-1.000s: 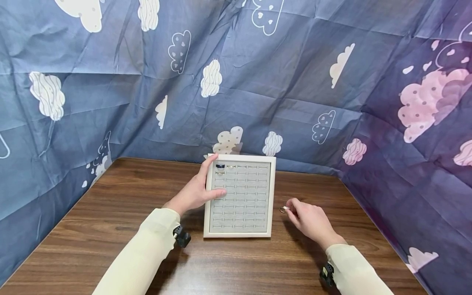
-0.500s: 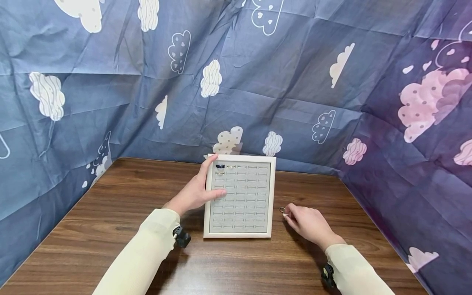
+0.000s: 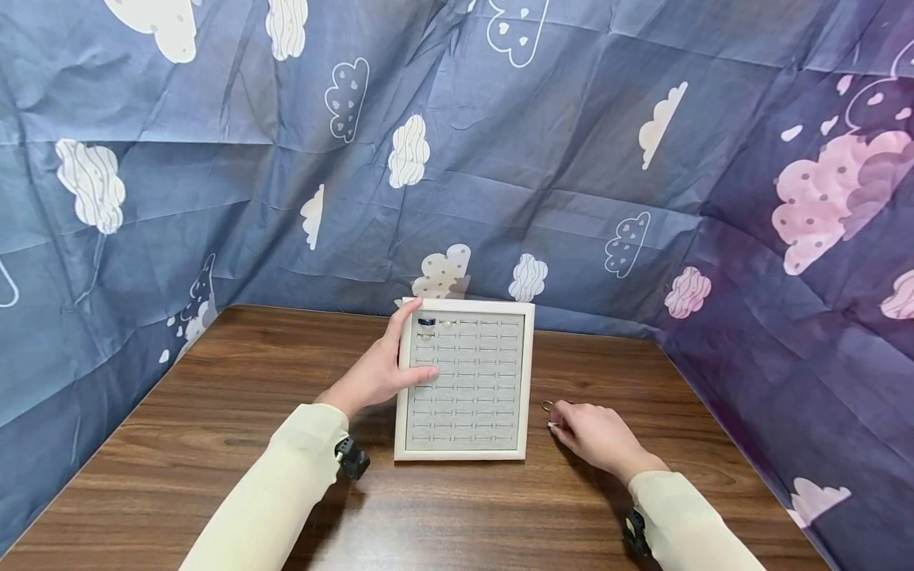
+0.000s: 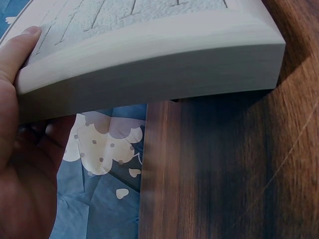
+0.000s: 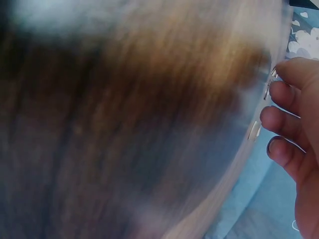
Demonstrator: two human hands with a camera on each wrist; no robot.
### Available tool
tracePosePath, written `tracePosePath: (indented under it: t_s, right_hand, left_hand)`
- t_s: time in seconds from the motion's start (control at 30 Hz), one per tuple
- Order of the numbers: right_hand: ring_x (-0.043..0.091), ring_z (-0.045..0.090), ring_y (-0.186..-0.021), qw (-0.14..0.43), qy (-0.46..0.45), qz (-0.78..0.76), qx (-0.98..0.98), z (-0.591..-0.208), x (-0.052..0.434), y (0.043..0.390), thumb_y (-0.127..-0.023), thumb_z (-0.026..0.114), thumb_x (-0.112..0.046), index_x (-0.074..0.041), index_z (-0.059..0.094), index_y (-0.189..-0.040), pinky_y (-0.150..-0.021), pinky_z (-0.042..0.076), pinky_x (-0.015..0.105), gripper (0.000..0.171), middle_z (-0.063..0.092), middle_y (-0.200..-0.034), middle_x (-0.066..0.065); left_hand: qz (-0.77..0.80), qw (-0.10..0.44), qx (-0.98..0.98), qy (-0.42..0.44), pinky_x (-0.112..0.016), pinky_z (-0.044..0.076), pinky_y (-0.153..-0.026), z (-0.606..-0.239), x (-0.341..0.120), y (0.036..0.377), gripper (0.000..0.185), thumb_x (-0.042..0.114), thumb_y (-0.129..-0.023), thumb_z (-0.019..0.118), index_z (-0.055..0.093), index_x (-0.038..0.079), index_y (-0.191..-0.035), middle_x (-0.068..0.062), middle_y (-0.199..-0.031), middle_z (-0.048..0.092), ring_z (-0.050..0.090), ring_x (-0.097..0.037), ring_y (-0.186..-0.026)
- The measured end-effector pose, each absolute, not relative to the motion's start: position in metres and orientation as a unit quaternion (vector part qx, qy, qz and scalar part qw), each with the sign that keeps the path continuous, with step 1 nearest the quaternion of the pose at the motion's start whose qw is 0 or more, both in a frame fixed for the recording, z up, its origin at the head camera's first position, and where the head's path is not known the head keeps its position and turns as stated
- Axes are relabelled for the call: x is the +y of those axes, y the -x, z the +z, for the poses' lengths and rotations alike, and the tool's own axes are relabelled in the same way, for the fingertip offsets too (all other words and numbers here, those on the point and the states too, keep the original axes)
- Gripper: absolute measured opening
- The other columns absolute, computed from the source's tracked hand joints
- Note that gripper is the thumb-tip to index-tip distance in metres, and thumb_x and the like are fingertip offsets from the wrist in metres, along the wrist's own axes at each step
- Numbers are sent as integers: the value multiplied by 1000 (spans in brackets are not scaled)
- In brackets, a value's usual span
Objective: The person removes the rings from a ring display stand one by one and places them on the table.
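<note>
A white-framed ring display board (image 3: 464,396) stands upright on the table, with a grey slotted pad. A dark blue ring (image 3: 426,322) and two thin gold-coloured rings sit in its upper left slots. My left hand (image 3: 378,369) grips its left edge, thumb across the pad; in the left wrist view the thumb (image 4: 17,50) lies over the frame. To the right of the board, my right hand (image 3: 600,436) is low at the table, thumb and index finger pinching a small pale ring (image 5: 267,91). Close to its fingertips lies another ring (image 3: 547,406), gold-coloured.
The brown wooden table (image 3: 457,515) reaches back to a blue cloth backdrop (image 3: 485,143) printed with clouds. The cloth also hangs along the left and right sides. A black wrist camera (image 3: 351,458) is strapped to the left sleeve.
My right hand has moved down and slightly nearer, leaving the gold-coloured ring in place beside its fingers. The left hand and the display board have kept still.
</note>
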State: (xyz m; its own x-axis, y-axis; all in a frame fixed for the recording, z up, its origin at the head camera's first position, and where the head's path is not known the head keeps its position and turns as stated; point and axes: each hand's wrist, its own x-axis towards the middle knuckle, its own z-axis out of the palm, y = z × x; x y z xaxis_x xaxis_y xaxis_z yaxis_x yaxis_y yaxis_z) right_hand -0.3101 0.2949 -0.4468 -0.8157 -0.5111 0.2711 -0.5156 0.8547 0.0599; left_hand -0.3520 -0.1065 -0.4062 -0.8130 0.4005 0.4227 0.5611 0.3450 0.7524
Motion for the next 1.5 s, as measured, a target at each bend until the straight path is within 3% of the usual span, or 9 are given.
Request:
tracePosePath:
  t_s: [0.5,0.67,1.23,1.5]
  right_hand:
    - [6,64,-65,129,-272,0,-954,-450,293,310,-96,82,-17,-20,69,-96,-58,53,33,13,71,-80,-10]
    - [3,60,-64,125,-264,5,-956,-442,292,305,-98,80,-20,-21,69,-97,-58,50,31,11,68,-79,-13]
    - [-2,48,-64,215,-261,39,-940,-417,290,302,-97,77,-18,-23,67,-99,-58,43,27,11,58,-75,-18]
    - [0,50,-66,249,-267,78,-928,-403,277,302,-98,75,-17,-20,69,-101,-59,44,28,8,58,-75,-17]
  left_hand:
    - [-492,84,-815,294,-51,56,-105,-405,-106,350,111,15,-93,87,9,32,-170,-12,-125,78,77,-25,-106]
    - [-493,85,-811,302,-51,57,-104,-404,-106,349,109,15,-93,86,10,29,-170,-12,-126,78,77,-24,-107]
    - [-492,78,-816,295,-52,55,-106,-404,-107,350,110,17,-93,87,9,32,-170,-12,-126,78,77,-24,-105]
    - [-493,76,-814,297,-52,55,-106,-405,-107,350,111,16,-93,87,9,33,-170,-12,-127,77,77,-24,-106]
